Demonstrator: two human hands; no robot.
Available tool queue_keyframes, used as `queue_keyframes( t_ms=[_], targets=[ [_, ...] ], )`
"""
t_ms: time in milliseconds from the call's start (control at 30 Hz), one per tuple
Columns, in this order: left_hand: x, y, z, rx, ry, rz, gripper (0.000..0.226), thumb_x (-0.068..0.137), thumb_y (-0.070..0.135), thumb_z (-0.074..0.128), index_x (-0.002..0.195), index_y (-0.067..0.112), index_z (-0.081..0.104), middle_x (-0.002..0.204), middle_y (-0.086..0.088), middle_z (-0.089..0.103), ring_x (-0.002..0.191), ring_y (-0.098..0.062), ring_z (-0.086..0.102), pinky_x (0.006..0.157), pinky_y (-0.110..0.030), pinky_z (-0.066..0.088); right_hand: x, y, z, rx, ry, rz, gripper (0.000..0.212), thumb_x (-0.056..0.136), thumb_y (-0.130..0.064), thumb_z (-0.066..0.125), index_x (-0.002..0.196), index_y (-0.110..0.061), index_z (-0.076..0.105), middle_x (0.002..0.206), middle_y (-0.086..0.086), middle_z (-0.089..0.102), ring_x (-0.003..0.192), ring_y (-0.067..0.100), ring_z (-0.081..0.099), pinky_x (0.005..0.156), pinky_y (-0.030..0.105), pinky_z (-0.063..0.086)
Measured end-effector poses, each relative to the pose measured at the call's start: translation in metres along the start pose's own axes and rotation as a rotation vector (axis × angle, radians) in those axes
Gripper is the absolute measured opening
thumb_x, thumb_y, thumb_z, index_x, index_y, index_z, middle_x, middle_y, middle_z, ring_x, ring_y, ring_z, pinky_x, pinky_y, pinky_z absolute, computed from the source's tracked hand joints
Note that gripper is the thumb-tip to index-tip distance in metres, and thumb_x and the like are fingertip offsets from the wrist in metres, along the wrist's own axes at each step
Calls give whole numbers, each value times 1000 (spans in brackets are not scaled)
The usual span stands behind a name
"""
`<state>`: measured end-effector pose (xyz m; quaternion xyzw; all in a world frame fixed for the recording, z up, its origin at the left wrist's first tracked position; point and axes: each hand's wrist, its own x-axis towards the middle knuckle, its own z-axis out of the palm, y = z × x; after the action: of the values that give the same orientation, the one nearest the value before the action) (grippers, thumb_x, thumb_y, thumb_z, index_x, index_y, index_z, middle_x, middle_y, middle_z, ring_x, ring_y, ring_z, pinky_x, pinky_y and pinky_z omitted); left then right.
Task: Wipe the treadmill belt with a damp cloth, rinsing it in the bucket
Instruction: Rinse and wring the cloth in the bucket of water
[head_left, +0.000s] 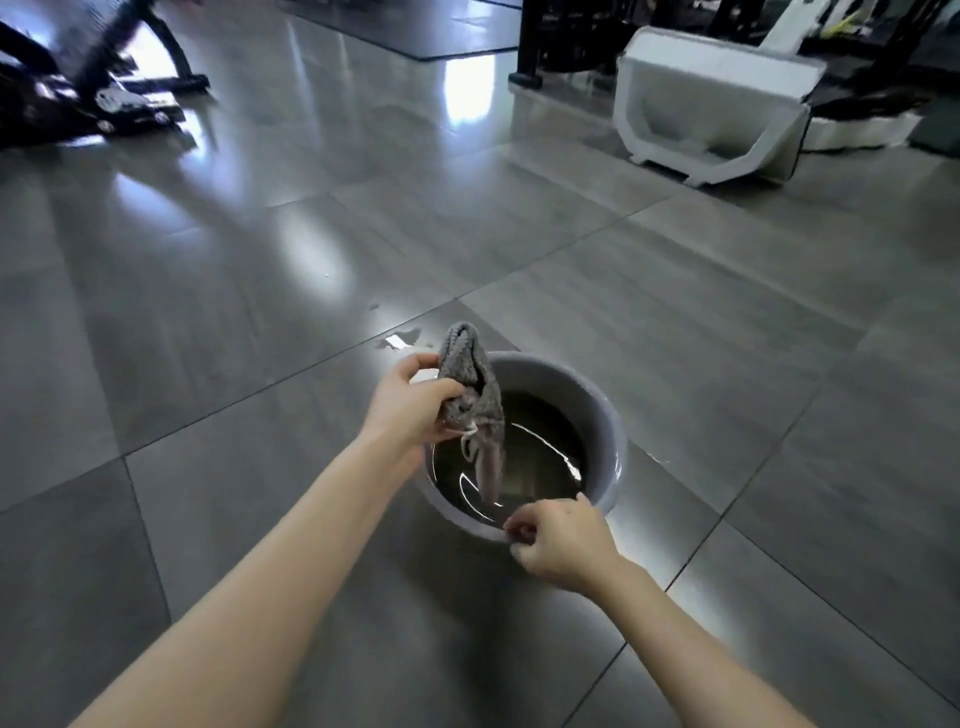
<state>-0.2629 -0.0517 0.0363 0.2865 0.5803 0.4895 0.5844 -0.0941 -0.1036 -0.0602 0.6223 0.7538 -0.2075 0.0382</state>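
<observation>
Where cloth (475, 400) hangs, bucket (597, 410) half-hidden.

Grey cloth (475, 395), pale grey bucket (597, 410), dark grey tiled floor (260, 260)

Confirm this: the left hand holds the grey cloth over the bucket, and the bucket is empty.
Not quite. The left hand does hold the grey cloth over the bucket, but the head view shows water in the bucket, not an empty one.
</observation>
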Motion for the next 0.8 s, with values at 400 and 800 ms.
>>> queue_keyframes(
  t_ms=[400,800],
  targets=[
    [55,-54,1,322,-207,-259,41,81,-21,41,94,14,56,88,-11,62,61,-22,58,44,-26,48,61,-6,7,608,12,326,42,82,-31,60,122,-36,53,117,-5,65,112,22,59,94,35,45],
    [96,-41,11,516,-450,-276,42,78,-12,46,91,21,68,86,-7,68,62,-17,59,50,-22,45,85,28,-20,1081,182,-50,52,77,-6,73,117,-36,59,116,-14,64,112,2,57,95,17,44]
  ],
)
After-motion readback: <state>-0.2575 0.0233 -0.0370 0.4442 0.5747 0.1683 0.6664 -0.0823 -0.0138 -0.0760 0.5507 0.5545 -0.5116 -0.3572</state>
